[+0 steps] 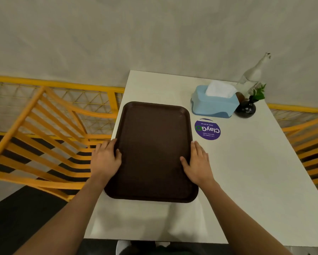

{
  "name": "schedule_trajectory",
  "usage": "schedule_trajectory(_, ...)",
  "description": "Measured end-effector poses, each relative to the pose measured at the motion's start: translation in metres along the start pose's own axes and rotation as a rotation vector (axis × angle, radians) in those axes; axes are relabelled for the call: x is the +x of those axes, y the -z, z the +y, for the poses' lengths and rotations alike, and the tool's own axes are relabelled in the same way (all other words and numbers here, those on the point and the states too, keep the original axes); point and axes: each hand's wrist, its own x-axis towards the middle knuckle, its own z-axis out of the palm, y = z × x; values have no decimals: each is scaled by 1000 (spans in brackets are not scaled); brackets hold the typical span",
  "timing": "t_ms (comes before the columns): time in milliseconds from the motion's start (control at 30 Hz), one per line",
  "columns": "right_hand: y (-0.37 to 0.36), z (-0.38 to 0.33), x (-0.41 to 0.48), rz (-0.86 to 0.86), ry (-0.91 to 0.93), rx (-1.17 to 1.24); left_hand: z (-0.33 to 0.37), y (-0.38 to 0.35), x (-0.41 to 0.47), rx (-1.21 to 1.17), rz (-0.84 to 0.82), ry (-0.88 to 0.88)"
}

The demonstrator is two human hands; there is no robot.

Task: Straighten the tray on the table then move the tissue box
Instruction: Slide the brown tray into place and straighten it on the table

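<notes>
White table (246,172) against a plain wall, yellow chairs (44,144) on both sides. We hold the brown tray (152,150) by its long edges: left hand (105,159) and right hand (197,162) flat, thumbs over the rim. Its long axis runs away from us, slightly tilted. Beyond the right hand sits the blue tissue box (214,103).

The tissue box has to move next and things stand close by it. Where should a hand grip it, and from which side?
Probably from above and the near side, fingers spanning the long walls of the blue tissue box below the raised tissue. The dark vase and the glass bottle crowd its right end and back, while its front and left are open. The right hand is nearer.
</notes>
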Motion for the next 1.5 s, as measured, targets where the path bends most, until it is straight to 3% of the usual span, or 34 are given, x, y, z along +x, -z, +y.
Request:
schedule_trajectory(200,-8,-3,-8,-6,-64,-5,-3,-8,-10,-52,-109,-18)
schedule_trajectory(433,-8,8,-23,-26,-111,-58,-4,-14,-23,-71,-124,-92)
schedule_trajectory(800,-4,17,-30,-54,-113,-43,7,-17,-37,-115,-122,-69)
schedule_trajectory(1067,0,10,-26,126,-97,-62,13,-17,-31,-132,-133,-45)
schedule_trajectory(1500,-7,14,-32,90,-88,-28,6,-16,-37,-96,-130,-41)
